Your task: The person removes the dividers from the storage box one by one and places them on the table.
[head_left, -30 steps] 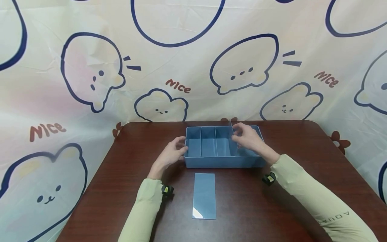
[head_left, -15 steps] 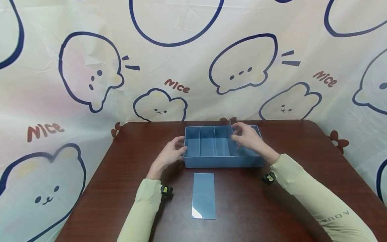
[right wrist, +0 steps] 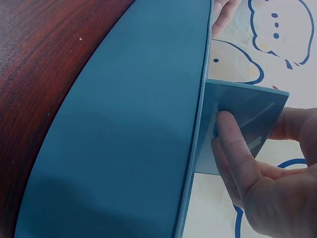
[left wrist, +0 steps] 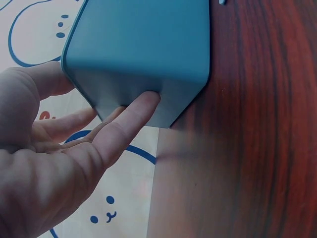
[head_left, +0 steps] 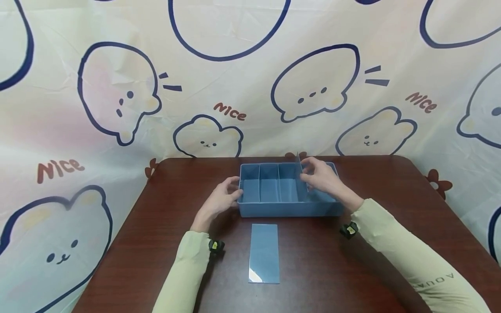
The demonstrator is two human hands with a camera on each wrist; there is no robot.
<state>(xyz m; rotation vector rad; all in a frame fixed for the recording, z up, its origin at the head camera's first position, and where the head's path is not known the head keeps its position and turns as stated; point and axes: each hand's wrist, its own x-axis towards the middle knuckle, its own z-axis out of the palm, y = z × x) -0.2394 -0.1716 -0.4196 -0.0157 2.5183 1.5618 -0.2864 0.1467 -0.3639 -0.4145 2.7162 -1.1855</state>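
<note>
Right hand pinches a thin blue rectangular panel partly inside a divided blue plastic box (best kept square); unclenched left hand touches its left end.

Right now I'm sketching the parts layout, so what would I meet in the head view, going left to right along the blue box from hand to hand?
Left hand → first standing divider → second standing divider → raised panel → right hand pinching it.
</note>
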